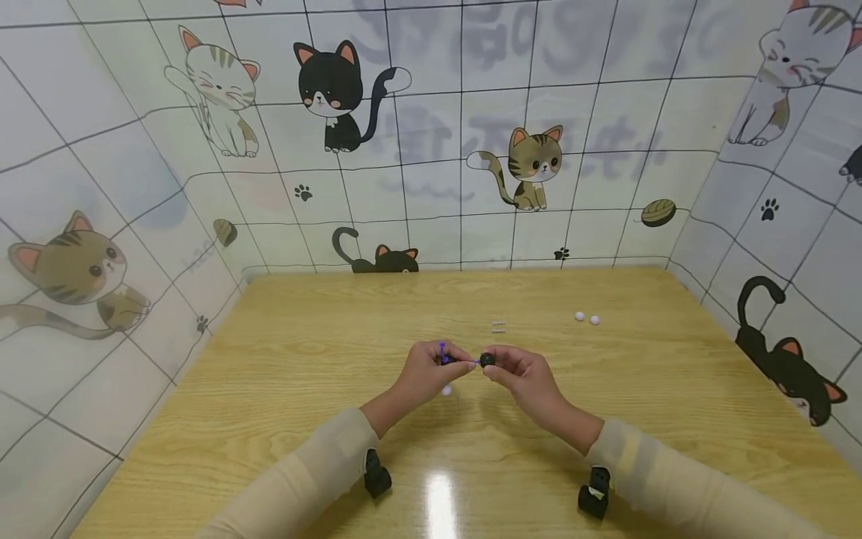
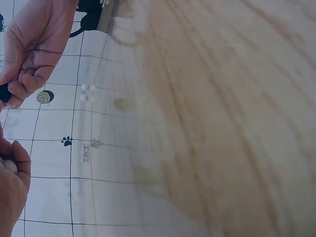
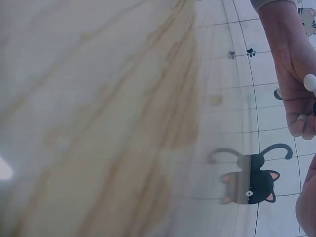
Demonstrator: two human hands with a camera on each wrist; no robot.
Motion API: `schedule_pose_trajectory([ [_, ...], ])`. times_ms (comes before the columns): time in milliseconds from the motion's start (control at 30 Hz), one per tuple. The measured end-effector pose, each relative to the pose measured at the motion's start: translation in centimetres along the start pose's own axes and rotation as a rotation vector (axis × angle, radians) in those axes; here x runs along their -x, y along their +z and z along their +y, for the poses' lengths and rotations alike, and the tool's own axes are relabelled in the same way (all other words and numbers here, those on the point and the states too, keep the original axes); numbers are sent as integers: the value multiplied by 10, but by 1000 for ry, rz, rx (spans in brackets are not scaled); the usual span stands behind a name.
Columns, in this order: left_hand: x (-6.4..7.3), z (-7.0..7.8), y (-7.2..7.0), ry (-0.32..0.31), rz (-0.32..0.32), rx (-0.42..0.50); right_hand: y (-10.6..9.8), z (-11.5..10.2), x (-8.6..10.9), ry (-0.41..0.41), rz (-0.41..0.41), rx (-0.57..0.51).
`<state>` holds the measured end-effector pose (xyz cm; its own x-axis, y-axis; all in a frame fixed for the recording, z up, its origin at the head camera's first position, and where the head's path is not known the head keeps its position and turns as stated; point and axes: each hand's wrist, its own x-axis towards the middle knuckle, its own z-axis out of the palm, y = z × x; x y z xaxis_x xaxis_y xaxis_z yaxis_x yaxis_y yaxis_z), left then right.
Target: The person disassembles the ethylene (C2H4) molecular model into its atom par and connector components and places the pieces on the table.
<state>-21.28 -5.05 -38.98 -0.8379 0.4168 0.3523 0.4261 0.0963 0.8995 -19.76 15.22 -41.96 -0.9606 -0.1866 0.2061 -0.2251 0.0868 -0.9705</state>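
Note:
Over the middle of the table, my left hand [image 1: 427, 368] pinches a small ball-and-stick model with purple sticks [image 1: 442, 349]. A white ball [image 1: 447, 391] shows just below that hand and, in the right wrist view, the white ball [image 3: 310, 82] appears against its palm. Facing it, my right hand [image 1: 532, 380] grips a black ball [image 1: 488, 361] between thumb and fingers. A purple stick runs from the left fingertips to this ball. The left wrist view has the black ball [image 2: 4, 93] at its edge, in the right fingers. My left fingers hide much of the model.
Two white balls [image 1: 587, 319] lie at the back right of the wooden table [image 1: 303, 449]. Short pale sticks [image 1: 498, 327] lie behind my hands. Cat-patterned sheeting [image 1: 431, 172] walls off the back and both sides.

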Motion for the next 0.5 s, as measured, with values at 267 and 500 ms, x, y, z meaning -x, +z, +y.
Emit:
schedule_pose_trajectory([
  [267, 2, -1, 3, -10, 19, 4, 4, -1, 3, 33, 60, -42],
  [500, 2, 1, 1, -2, 22, -9, 5, 0, 3, 2, 48, -53],
])
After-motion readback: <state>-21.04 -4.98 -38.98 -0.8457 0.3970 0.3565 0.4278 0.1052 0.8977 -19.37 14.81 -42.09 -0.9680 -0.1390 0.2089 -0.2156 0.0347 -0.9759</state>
